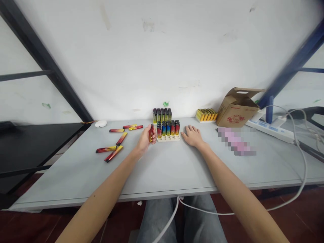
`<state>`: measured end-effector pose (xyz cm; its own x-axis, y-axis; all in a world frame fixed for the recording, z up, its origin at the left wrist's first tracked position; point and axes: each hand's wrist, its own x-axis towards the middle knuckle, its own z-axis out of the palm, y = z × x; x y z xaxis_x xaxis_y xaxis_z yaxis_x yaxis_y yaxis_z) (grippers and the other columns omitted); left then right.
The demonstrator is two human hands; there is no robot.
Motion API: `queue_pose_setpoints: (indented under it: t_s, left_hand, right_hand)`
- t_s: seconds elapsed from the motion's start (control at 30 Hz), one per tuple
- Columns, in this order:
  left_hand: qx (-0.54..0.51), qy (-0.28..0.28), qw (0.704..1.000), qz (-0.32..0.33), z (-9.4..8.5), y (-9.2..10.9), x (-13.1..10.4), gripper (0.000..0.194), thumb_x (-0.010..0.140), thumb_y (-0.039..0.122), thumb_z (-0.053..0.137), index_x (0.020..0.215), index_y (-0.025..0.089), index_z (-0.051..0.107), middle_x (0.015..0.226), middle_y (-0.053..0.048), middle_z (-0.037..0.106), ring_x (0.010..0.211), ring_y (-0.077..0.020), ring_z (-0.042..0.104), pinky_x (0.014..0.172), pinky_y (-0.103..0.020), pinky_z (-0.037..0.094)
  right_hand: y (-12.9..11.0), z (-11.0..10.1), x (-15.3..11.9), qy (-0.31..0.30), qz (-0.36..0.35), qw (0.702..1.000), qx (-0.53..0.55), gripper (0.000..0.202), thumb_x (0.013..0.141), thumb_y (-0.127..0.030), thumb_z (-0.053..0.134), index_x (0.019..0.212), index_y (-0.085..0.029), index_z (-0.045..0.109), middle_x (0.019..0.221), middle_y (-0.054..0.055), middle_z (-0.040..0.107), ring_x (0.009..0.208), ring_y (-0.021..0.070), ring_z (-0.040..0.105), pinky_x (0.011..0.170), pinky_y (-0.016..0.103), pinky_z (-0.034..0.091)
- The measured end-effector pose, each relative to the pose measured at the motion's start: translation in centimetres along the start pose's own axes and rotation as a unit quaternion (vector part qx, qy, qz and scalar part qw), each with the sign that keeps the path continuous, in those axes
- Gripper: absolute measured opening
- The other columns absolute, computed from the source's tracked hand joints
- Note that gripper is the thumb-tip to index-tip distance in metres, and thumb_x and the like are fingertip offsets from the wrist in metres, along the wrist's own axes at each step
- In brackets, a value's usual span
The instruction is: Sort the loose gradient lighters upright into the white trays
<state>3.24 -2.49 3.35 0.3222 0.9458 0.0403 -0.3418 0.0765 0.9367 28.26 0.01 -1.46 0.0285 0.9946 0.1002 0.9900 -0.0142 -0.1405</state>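
My left hand point(145, 139) is closed around a red and yellow lighter point(151, 133), held upright just left of a white rack point(169, 138). Red and blue lighters point(168, 128) stand upright in the rack's back rows, while front slots show bare. To the right of the rack, my right hand point(192, 135) lies flat on the table with fingers stretched out, holding nothing. Several loose red and yellow lighters point(113, 154) lie scattered at the left. Behind the rack stands another group of dark-topped, yellow-green lighters point(162, 115).
A tray of yellow cylinders point(207, 114) and an open cardboard box point(235, 113) stand at the back right. Beside them are a white power strip point(273, 130) and a blurred pink item point(235, 140). A white cable point(305, 162) loops over the right table edge. A white case point(101, 124) sits back left.
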Motion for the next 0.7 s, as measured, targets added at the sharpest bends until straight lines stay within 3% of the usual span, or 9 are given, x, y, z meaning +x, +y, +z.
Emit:
queue_pose_setpoints:
  t_s: [0.2,0.43,0.7]
  left_hand:
    - [-0.008,-0.037,0.999,-0.012,0.41,0.00,-0.27,0.044,0.096,0.044,0.031,0.069,0.016,0.052,0.055,0.003,0.034,0.049,-0.0097,0.035,0.048,-0.019,0.035]
    - [-0.003,-0.066,0.997,-0.037,0.44,-0.31,-0.19,0.039,0.095,0.040,0.031,0.065,0.018,0.043,0.059,0.003,0.033,0.050,-0.0099,0.036,0.048,-0.019,0.036]
    - [0.006,-0.035,0.999,-0.038,0.64,-0.86,-0.07,0.026,0.090,0.028,0.032,0.066,0.019,0.040,0.060,0.003,0.032,0.049,-0.0099,0.033,0.048,-0.019,0.034]
  right_hand:
    - [-0.08,-0.17,-0.07,0.007,0.002,1.000,0.008,0.051,0.096,-0.045,0.029,0.133,-0.014,0.046,0.147,0.017,0.041,0.137,0.0340,0.032,0.110,0.049,0.024]
    - [-0.05,-0.10,-0.02,0.016,-0.004,1.000,0.012,0.049,0.096,-0.045,0.030,0.129,-0.014,0.049,0.142,0.017,0.045,0.134,0.0328,0.035,0.109,0.048,0.026]
    - [0.01,-0.06,0.05,0.015,-0.005,1.000,0.017,0.048,0.095,-0.045,0.031,0.130,-0.015,0.048,0.140,0.016,0.047,0.133,0.0335,0.035,0.108,0.049,0.026]
